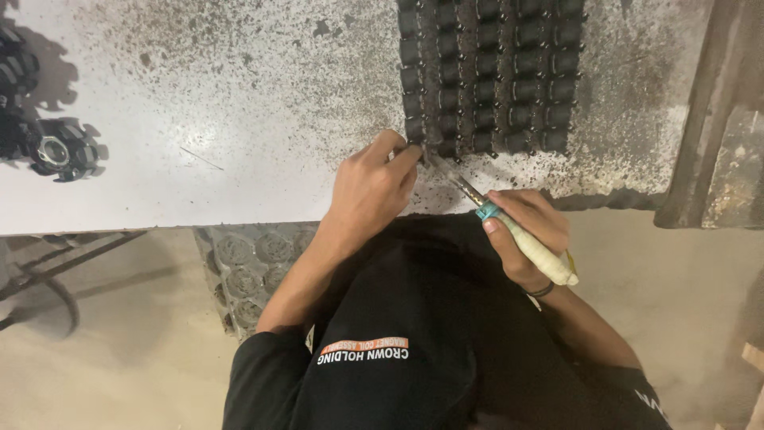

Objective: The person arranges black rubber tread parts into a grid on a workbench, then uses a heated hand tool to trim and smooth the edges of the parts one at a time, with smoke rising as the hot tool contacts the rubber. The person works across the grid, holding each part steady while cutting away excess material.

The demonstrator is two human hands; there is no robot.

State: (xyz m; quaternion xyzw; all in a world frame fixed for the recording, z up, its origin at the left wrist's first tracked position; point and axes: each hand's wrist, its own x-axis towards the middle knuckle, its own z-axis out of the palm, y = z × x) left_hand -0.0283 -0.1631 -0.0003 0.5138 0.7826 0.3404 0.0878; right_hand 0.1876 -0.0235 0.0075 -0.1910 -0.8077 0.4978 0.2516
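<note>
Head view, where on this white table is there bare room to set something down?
The widest bare patch lies on the table between the toothed black parts at the left edge and the block of black spools. It is crowded at the spools' near corner, where the left hand and the right hand's tool meet.

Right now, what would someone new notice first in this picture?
Probably the block of small black spools, lined up in neat rows at the top of the speckled white table. Just below it, the left hand pinches the corner spool while the right hand aims a pale-handled tool at it. More black parts sit far left.
</note>
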